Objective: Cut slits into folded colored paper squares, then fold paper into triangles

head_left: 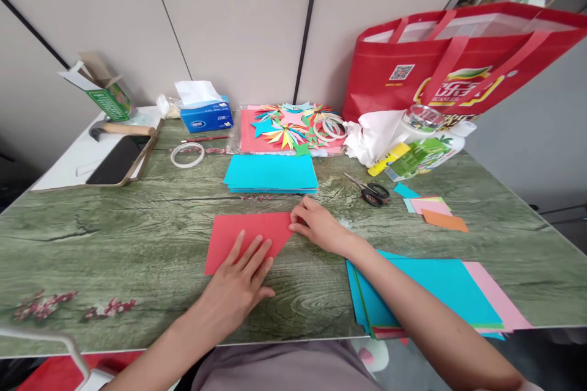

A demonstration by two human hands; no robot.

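A red sheet of paper (pixel 229 233) lies on the wood-patterned table in front of me, its lower right side slanting where the corner is folded. My left hand (pixel 243 275) rests flat on it with the fingers spread. At the sheet's right end, my right hand (pixel 314 223) pinches the upper right corner between thumb and fingers. Just beyond the red sheet sits a stack of blue paper (pixel 270 172). To the right, near my right forearm, is a fanned pile of blue, green and pink sheets (pixel 431 290).
Black-handled scissors (pixel 373 192) and small coloured paper strips (pixel 433 208) lie to the right. Behind are folded paper stars (pixel 293 125), a tissue box (pixel 206 115), a tape roll (pixel 188 155) and a red bag (pixel 413 73). A hammer (pixel 121 129) and phone (pixel 114 162) lie left.
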